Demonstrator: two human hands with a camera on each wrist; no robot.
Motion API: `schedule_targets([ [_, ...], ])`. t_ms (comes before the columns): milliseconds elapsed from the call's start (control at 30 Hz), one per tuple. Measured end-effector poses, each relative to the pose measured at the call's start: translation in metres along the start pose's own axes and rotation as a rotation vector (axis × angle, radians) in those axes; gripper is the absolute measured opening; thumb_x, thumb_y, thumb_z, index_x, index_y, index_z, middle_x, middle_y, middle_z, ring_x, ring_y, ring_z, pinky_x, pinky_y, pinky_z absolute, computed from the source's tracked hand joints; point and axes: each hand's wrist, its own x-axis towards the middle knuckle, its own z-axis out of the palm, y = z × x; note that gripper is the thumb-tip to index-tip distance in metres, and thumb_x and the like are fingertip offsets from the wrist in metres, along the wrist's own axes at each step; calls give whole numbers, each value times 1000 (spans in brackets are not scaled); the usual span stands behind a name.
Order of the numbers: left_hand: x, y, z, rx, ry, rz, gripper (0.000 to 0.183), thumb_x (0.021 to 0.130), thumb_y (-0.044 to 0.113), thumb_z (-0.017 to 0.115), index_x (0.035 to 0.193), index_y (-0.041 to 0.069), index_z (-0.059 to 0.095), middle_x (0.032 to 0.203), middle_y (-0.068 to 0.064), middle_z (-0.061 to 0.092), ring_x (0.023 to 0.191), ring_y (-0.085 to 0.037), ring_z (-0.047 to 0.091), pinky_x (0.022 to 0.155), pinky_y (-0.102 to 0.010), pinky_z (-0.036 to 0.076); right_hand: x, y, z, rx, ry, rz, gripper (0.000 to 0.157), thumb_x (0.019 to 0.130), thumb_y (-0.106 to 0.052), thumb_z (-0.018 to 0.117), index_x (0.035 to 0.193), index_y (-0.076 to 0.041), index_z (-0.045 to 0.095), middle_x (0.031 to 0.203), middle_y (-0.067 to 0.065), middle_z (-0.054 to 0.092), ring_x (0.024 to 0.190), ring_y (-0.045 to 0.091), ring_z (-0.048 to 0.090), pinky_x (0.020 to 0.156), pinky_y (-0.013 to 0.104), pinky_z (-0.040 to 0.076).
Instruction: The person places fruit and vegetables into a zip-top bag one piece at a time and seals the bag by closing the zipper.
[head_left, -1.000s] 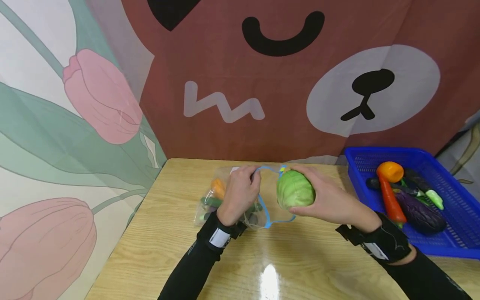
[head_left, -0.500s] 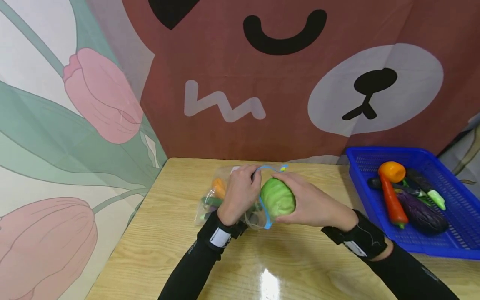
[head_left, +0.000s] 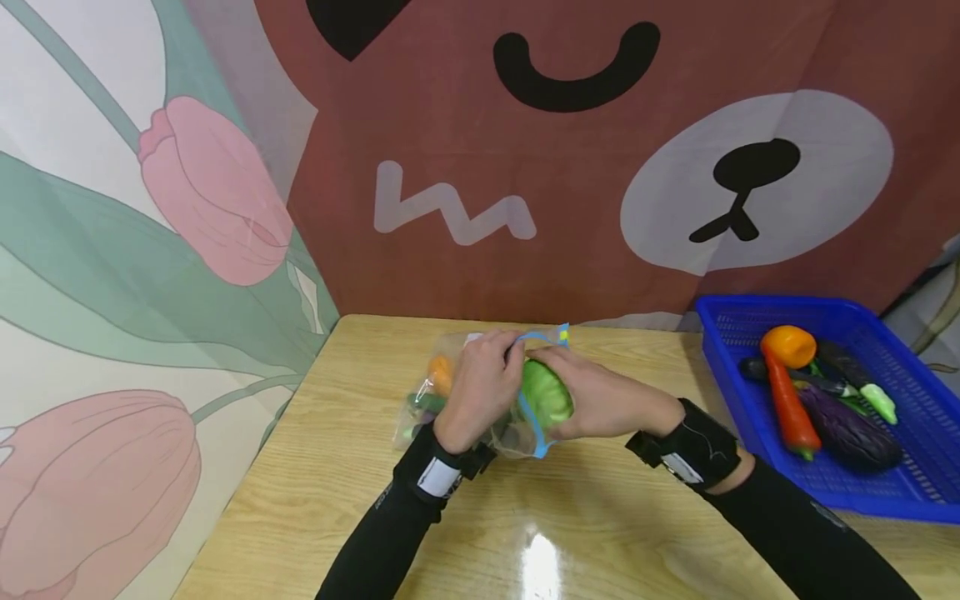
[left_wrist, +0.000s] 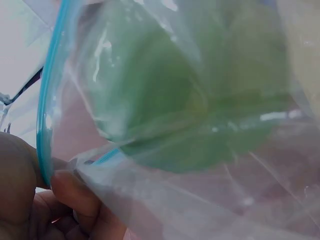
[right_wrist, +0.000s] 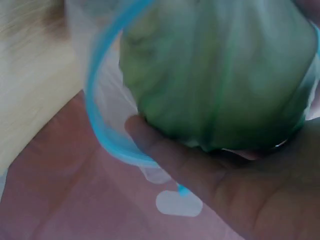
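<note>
A round green cabbage [head_left: 543,396] sits in my right hand [head_left: 611,396], whose fingers and thumb grip it from the right. It is at the mouth of a clear zip bag [head_left: 513,446], partly inside the blue rim. My left hand [head_left: 483,383] pinches the bag's edge on the near-left side of the opening, as its wrist view shows beside the blue zip strip [left_wrist: 45,110]. Through the plastic, the left wrist view shows the cabbage blurred and green. Deeper in the bag lie an orange vegetable [head_left: 440,375] and a green one [head_left: 427,402], partly hidden by my left hand.
At the right stands a blue plastic basket [head_left: 915,467] with an orange pepper [head_left: 787,346], a long red pepper [head_left: 792,412], a dark purple eggplant [head_left: 851,433] and other vegetables. The wooden table [head_left: 480,542] ends at a printed cloth backdrop [head_left: 450,275].
My right hand has moved left with the cabbage, from beside the bag's opening to within its rim. The left hand stays at the bag's edge.
</note>
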Motion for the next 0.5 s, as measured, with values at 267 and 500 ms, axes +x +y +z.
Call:
schedule_targets([
  [267,1,3,2,-8,-15,14,23,95,9,50,98,2,71,83,-6,64,73,-17,59,64,-28,46,25,10,17,-51,-39,-131,87,80,-32,73,146,-1,25,141,16,36,123,27,42,97,39,39],
  [500,3,9,1,-27,11,67,22,95,7,48,84,5,67,72,-3,57,64,-15,53,61,-28,42,40,12,29,-16,12,-276,48,88,-27,65,127,-3,51,124,8,54,113,19,49,96,37,37],
])
